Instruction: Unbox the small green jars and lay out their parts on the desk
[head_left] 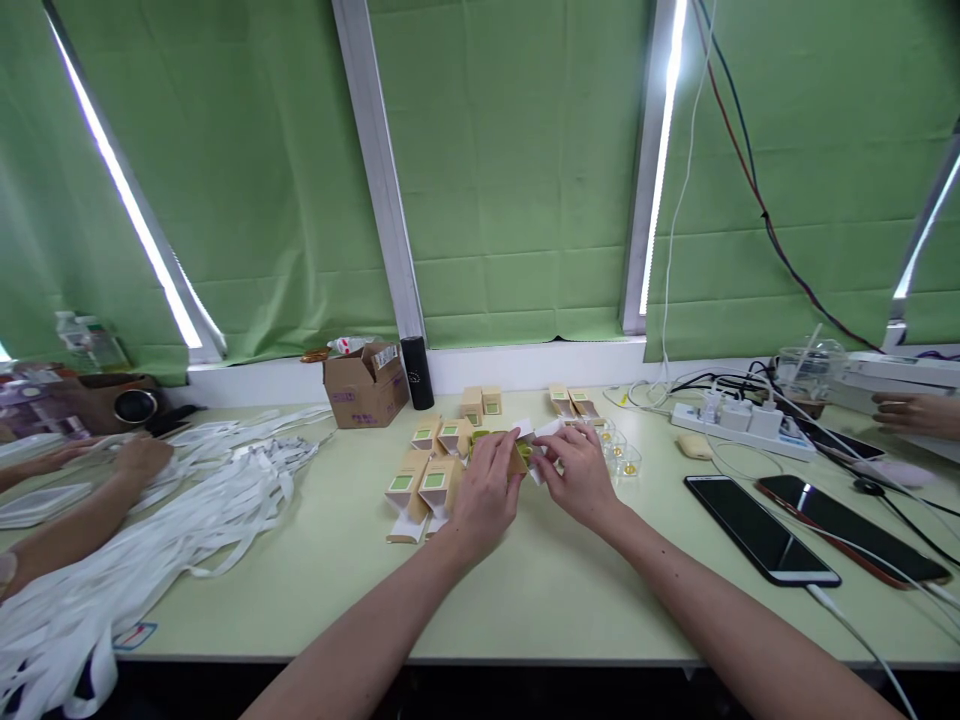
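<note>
My left hand (486,488) is closed round a small kraft cardboard box (518,462), with its white inner flaps standing open. Close by on the right, my right hand (581,475) has its fingers pinched at the white flaps; whether something small sits between them is hidden. Several similar boxes with green labels (403,482) stand left of my left hand, some with flaps folded out. Behind my hands are more small boxes (491,400) and another pair (583,402). Several clear round containers with yellowish centres (628,462) lie just beyond my right hand.
White straps (217,510) heap on the left, where another person's hand (144,458) works. A brown carton (365,388) and black cylinder (417,373) stand behind. Right are phones (761,528), a power strip (742,425), cables and another person's hand (919,412).
</note>
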